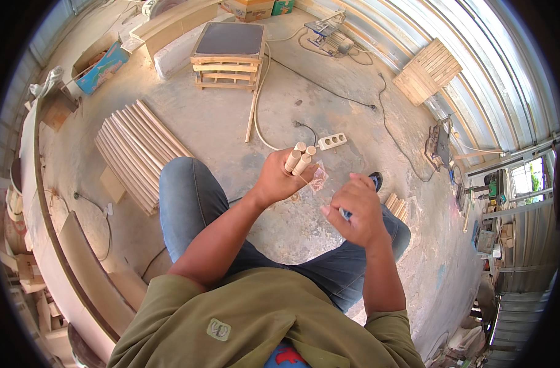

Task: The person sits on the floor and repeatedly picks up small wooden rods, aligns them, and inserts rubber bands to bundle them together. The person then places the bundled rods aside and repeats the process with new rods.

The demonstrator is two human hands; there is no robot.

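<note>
My left hand (279,176) is closed around a small bundle of round wooden dowels (300,158), whose cut ends point up and away from me. Beside the dowels, a crumpled pinkish, see-through scrap (318,176) shows near the fingertips; I cannot make out what it is. To the right, my right hand (358,211) hovers over my right knee, apart from the bundle. Its thumb stands away from the partly curled fingers, and I see nothing held in it. More short wooden sticks (395,206) lie on the floor just past that knee.
Long pale wooden strips (136,150) lie stacked at the left. Ahead are a low slatted wooden stand (228,55), a white power strip (333,141) and loose cables (317,86). A slatted wooden panel (427,72) leans at the right wall. A curved board (47,227) edges my left.
</note>
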